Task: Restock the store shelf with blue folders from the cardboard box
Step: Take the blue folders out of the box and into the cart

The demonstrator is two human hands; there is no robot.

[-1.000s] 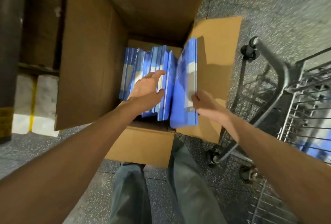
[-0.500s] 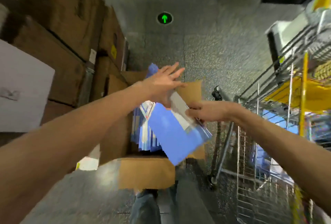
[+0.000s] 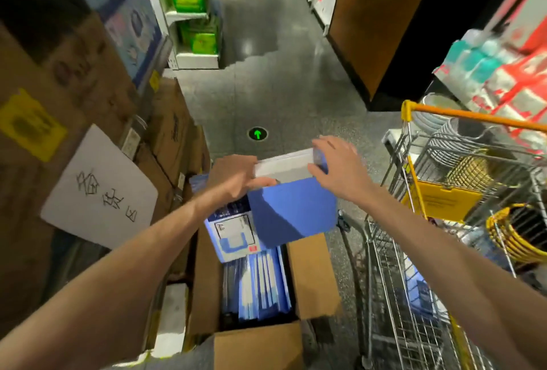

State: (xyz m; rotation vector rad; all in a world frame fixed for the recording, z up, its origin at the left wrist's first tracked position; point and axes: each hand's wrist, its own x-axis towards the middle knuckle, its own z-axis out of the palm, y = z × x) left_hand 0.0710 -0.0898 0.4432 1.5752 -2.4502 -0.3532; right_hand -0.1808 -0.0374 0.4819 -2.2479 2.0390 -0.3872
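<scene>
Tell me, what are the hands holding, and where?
Blue folders, held over the cardboard box: left hand grips the top-left edge, right hand the top-right corner.

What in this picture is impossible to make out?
Head view only.
1. Print on the labelled folder: blurred and too small.
2. Number of folders in the box: the held folder covers the far ones.
3. The goods on the right-hand shelf: motion blur, and cut off by the edge.

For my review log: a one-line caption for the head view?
Left hand and right hand hold a bundle of blue folders above the open brown cardboard box, beside a wire shopping cart.
</scene>
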